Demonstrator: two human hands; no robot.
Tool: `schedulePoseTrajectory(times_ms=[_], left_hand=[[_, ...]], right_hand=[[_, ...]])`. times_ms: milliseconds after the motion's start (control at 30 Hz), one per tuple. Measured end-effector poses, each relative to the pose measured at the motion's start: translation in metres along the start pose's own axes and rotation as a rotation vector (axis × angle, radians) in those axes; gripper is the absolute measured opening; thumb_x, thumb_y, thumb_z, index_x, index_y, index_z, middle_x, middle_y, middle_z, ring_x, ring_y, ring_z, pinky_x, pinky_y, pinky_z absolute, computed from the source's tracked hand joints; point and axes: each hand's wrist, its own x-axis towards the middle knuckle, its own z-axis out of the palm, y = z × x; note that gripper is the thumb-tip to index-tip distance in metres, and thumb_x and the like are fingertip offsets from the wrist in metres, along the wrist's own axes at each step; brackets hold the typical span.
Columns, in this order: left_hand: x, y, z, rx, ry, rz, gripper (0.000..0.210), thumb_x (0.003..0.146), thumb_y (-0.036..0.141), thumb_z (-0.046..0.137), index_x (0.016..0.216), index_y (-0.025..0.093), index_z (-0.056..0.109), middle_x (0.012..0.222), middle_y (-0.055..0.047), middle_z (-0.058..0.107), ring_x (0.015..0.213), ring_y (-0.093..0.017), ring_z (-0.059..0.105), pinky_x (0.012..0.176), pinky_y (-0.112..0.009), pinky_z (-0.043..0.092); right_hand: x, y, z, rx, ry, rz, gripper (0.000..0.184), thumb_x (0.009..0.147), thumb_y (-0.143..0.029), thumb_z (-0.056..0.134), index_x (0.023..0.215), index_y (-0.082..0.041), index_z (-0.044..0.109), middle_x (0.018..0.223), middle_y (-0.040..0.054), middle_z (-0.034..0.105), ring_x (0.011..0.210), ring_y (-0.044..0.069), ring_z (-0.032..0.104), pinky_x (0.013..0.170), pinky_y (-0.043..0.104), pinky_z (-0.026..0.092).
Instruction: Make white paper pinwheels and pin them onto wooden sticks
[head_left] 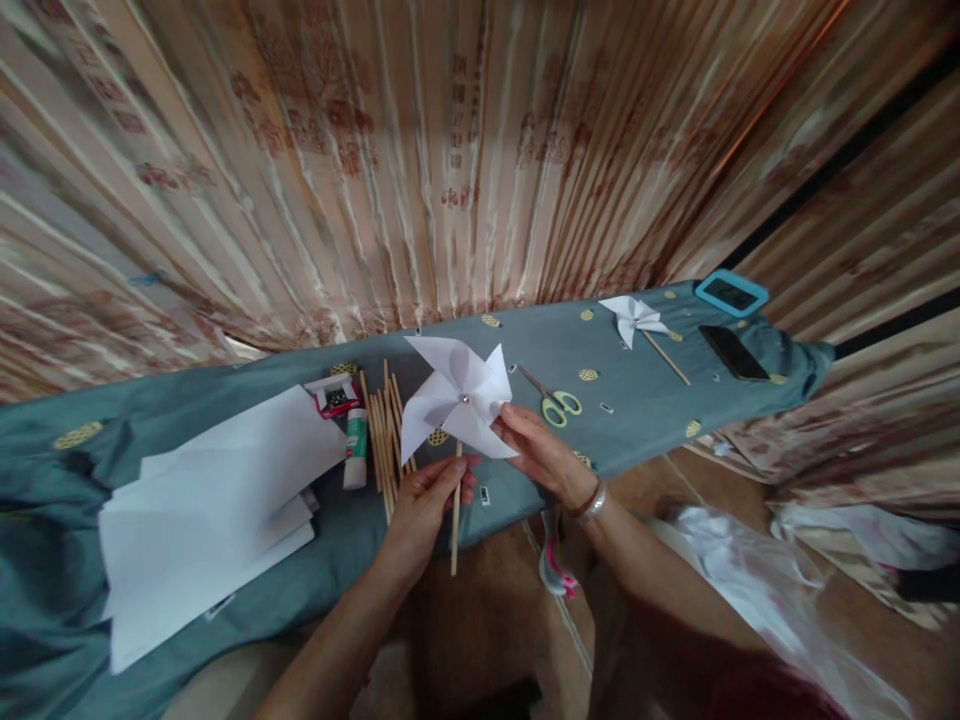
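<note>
A white paper pinwheel (466, 395) faces me above the cloth, with a small shiny pin at its centre. My left hand (427, 500) pinches its wooden stick (454, 530) just below the blades. At the lower right blade is my right hand (536, 445), thumb against the paper's edge and fingers partly hidden behind it. Left of the pinwheel lie several loose wooden sticks (381, 430). Beside them are a green and white glue stick (356, 440) and a small red box (334, 396). Scissors (556, 402) with green handles rest to the right.
White paper sheets (217, 500) are stacked at the left on the grey-green cloth (645, 410). Another pinwheel (636, 320) lies far right, near a black phone (733, 353) and a blue-framed device (731, 292). Curtains (450, 150) hang behind; a plastic bag (750, 570) is at lower right.
</note>
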Motion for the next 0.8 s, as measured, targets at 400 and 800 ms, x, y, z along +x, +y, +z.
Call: schedulePoseTrajectory(times_ms=[400, 800], left_hand=[[0.005, 0.019, -0.005, -0.200, 0.102, 0.113, 0.040, 0.043, 0.045, 0.089, 0.070, 0.018, 0.076, 0.081, -0.005, 0.075, 0.083, -0.018, 0.066, 0.083, -0.029, 0.048], [-0.008, 0.017, -0.001, -0.128, -0.016, 0.142, 0.043, 0.059, 0.045, 0.082, 0.092, 0.018, 0.076, 0.103, -0.008, 0.074, 0.101, -0.023, 0.065, 0.090, -0.033, 0.047]], right_hand=[[-0.047, 0.032, 0.007, -0.541, 0.019, -0.084, 0.035, 0.075, -0.053, 0.070, 0.076, -0.018, 0.074, 0.069, 0.0009, 0.070, 0.059, 0.010, 0.054, 0.057, 0.023, 0.042], [-0.060, 0.058, 0.037, -0.396, 0.166, -0.101, 0.032, 0.062, -0.044, 0.080, 0.073, -0.017, 0.067, 0.057, -0.0039, 0.057, 0.051, 0.008, 0.046, 0.050, 0.022, 0.038]])
